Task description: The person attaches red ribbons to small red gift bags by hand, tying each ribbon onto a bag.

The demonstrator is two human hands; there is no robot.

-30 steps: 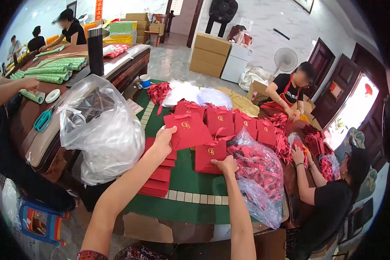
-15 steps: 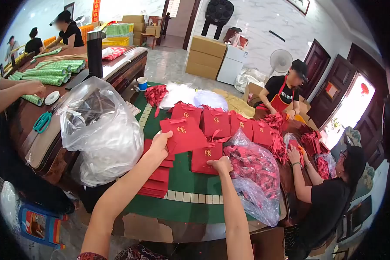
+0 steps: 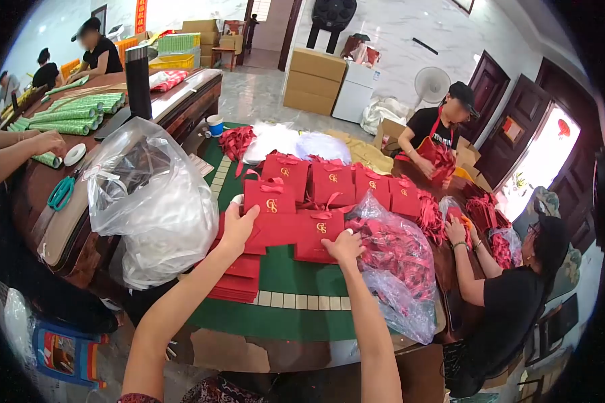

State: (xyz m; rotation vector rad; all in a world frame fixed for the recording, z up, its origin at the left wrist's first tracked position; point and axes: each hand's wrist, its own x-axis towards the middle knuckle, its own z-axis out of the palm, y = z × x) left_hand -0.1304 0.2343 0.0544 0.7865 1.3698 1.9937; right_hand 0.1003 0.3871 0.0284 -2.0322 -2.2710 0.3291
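Red paper fills both hands: the left hand (image 3: 240,227) grips a gift bag (image 3: 270,197) by its left edge, at ten o'clock from a second bag (image 3: 314,243) the right hand (image 3: 345,247) touches with spread fingers, a clear sack (image 3: 398,252) lying at that hand's three o'clock.

Your left hand (image 3: 238,230) holds a red bag (image 3: 270,199); your right hand (image 3: 345,247) touches a second bag (image 3: 310,236). A red stack (image 3: 234,282) lies toward the near edge of the surface (image 3: 296,327), a clear sack (image 3: 398,255) by its near right corner.
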